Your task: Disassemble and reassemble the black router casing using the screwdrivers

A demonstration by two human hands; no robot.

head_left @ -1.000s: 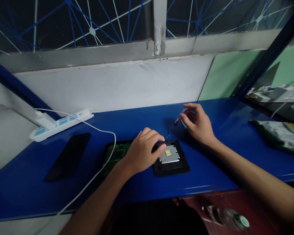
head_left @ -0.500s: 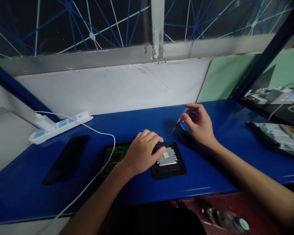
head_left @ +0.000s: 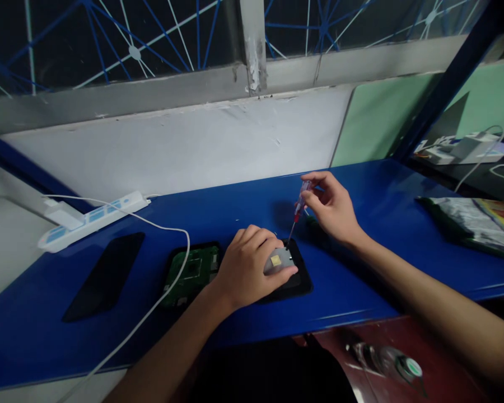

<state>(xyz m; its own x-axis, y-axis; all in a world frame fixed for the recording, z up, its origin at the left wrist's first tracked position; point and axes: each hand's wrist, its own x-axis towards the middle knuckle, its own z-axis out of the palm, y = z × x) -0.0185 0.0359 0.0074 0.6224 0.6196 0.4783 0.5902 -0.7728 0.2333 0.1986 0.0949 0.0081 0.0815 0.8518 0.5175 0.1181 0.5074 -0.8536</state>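
A small screwdriver (head_left: 299, 207) with a clear, red-tinted handle is pinched in my right hand (head_left: 334, 206). Its thin shaft points down, the tip at the upper right corner of a silver metal plate (head_left: 284, 258). That plate, bearing a small yellow pad (head_left: 275, 260), lies in a flat black casing (head_left: 304, 284). My left hand (head_left: 246, 270) is laid over the casing's left side, fingers along the top of the plate and thumb across its lower part, holding it down. Left of this hand, a green circuit board (head_left: 192, 271) sits in another black shell, partly hidden by the hand.
A white cable (head_left: 187, 246) crosses the circuit board from the power strip (head_left: 94, 221). A dark flat panel (head_left: 105, 277) lies at left. Behind my right hand is a green-handled tool (head_left: 312, 223). A silver packet (head_left: 466, 221) lies at right, a bottle (head_left: 397, 364) below the table edge.
My right hand has brought the screwdriver down and left, from the table behind the casing onto the plate's corner. My left thumb has slid further across the plate. The view has shifted slightly.
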